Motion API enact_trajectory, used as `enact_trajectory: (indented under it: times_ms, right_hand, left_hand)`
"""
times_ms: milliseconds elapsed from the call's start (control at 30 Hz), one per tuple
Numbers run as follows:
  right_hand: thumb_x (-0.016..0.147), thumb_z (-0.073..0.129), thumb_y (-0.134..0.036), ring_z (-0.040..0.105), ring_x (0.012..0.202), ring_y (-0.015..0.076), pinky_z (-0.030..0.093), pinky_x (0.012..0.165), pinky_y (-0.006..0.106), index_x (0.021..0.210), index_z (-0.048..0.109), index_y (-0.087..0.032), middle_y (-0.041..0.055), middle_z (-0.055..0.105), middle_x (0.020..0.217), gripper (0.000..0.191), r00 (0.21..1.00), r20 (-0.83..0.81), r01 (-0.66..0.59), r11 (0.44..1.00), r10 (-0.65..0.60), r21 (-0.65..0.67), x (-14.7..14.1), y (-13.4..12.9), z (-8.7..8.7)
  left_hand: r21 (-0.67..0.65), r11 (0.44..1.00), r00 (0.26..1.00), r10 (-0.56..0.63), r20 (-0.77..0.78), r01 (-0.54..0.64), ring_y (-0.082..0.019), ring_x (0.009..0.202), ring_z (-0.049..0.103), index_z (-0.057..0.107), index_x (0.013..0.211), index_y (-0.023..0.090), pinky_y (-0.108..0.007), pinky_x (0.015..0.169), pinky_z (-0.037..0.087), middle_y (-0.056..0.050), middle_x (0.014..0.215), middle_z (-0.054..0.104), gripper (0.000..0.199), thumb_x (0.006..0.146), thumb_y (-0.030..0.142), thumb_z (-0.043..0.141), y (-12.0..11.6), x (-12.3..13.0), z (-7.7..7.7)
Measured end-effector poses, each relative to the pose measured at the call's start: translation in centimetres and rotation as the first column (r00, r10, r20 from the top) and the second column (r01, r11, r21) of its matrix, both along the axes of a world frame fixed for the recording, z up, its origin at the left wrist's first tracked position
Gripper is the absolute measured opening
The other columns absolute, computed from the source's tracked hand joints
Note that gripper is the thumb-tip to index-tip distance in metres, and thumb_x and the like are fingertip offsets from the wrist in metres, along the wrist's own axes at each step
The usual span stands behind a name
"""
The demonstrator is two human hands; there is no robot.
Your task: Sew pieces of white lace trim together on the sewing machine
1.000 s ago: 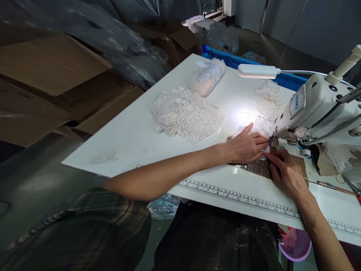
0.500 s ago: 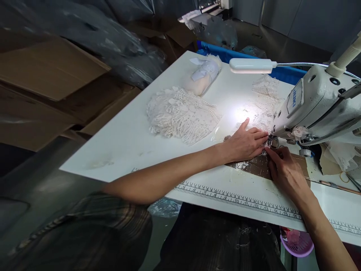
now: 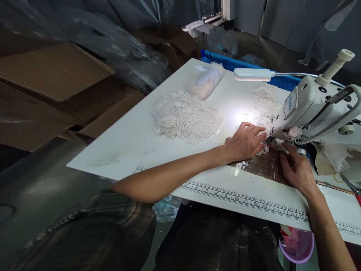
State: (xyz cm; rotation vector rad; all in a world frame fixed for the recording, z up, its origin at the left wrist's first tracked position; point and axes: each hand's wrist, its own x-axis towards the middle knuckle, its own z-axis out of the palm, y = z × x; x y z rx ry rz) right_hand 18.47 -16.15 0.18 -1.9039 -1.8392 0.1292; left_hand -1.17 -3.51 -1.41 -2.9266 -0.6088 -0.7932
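White lace (image 3: pixel 263 114) lies under the head of a sewing machine (image 3: pixel 293 109), its near end at the presser foot. My left hand (image 3: pixel 245 143) rests on the lace just left of the foot, palm down with fingers spread. On the other side, my right hand (image 3: pixel 299 171) is beside the needle area, thumb and forefinger apart, and I see nothing between them; its other fingers are partly hidden. Brown shiny tape (image 3: pixel 259 165) covers the table under and between both hands. A lamp (image 3: pixel 252 74) lights the lace.
On the white table (image 3: pixel 113 150) lie a lace pile (image 3: pixel 187 116) and a wrapped bundle (image 3: pixel 207 81). Scissors (image 3: pixel 351 184) and a thin stick-like tool (image 3: pixel 335 187) are at right. A purple basket (image 3: pixel 301 252) hangs below the edge. Cardboard boxes (image 3: pixel 53 71) stand left. A person (image 3: pixel 318 41) is behind.
My right hand has moved right, away from the lace and my left hand, and its fingers have parted. The left hand stays on the lace. A person has appeared at the back right.
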Motion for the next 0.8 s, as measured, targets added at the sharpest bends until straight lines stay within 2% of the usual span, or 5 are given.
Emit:
enact_trajectory:
  times_ms: [133, 267, 433, 567, 800]
  right_hand:
    - [0.090, 0.046, -0.041, 0.060, 0.064, 0.0194, 0.049, 0.062, 0.034, 0.106, 0.068, -0.015, 0.0095, 0.069, 0.084, 0.038, 1.000, -0.022, -0.001, 0.981, -0.003, -0.195, 1.5, 0.5, 1.2]
    - [0.088, 0.046, -0.042, 0.062, 0.070, 0.0213, 0.047, 0.065, 0.034, 0.101, 0.068, -0.014, 0.0105, 0.071, 0.082, 0.037, 1.000, -0.024, 0.001, 0.954, -0.009, -0.300, 1.4, 1.7, 1.7]
    - [0.088, 0.043, -0.036, 0.065, 0.079, 0.0214, 0.048, 0.070, 0.033, 0.095, 0.069, -0.018, 0.0098, 0.073, 0.090, 0.033, 0.989, -0.137, 0.029, 0.979, -0.057, -0.200, 0.7, 2.0, 0.7]
    - [0.086, 0.043, -0.038, 0.062, 0.068, 0.0201, 0.046, 0.063, 0.031, 0.091, 0.069, -0.019, 0.0077, 0.070, 0.078, 0.033, 0.982, -0.164, 0.074, 0.986, -0.098, -0.147, 0.4, 1.7, -0.1]
    - [0.086, 0.043, -0.038, 0.060, 0.066, 0.0193, 0.045, 0.061, 0.031, 0.091, 0.069, -0.017, 0.0073, 0.069, 0.076, 0.033, 0.982, -0.153, 0.087, 0.987, -0.108, -0.134, 0.3, 1.7, -0.3]
  left_hand:
    - [-0.006, 0.992, 0.992, -0.128, 0.017, 0.128, -0.018, 0.086, 0.062, 0.066, 0.099, 0.015, -0.035, 0.077, 0.045, -0.009, 0.103, 0.069, 0.030, 0.102, 0.021, 0.037, 0.6, -0.1, 0.6]
    - [-0.087, 0.957, 0.961, -0.278, -0.011, 0.276, -0.016, 0.085, 0.063, 0.069, 0.092, 0.016, -0.033, 0.079, 0.046, -0.007, 0.097, 0.071, 0.029, 0.101, 0.020, 0.041, 0.9, 0.2, 0.1]
    - [-0.268, 0.937, 0.972, -0.233, -0.001, 0.224, -0.017, 0.087, 0.065, 0.071, 0.096, 0.018, -0.034, 0.078, 0.045, -0.004, 0.098, 0.072, 0.017, 0.093, 0.022, 0.055, 0.9, 0.4, 0.2]
    - [-0.418, 0.895, 0.987, -0.162, 0.025, 0.157, -0.016, 0.084, 0.067, 0.072, 0.084, 0.019, -0.035, 0.079, 0.046, 0.000, 0.091, 0.073, 0.013, 0.087, 0.021, 0.059, 1.0, 0.5, 0.9]
    - [-0.428, 0.893, 0.988, -0.094, 0.126, 0.140, -0.014, 0.083, 0.065, 0.070, 0.083, 0.018, -0.034, 0.081, 0.046, -0.001, 0.087, 0.073, 0.018, 0.090, 0.023, 0.055, 0.5, 0.8, 0.2]
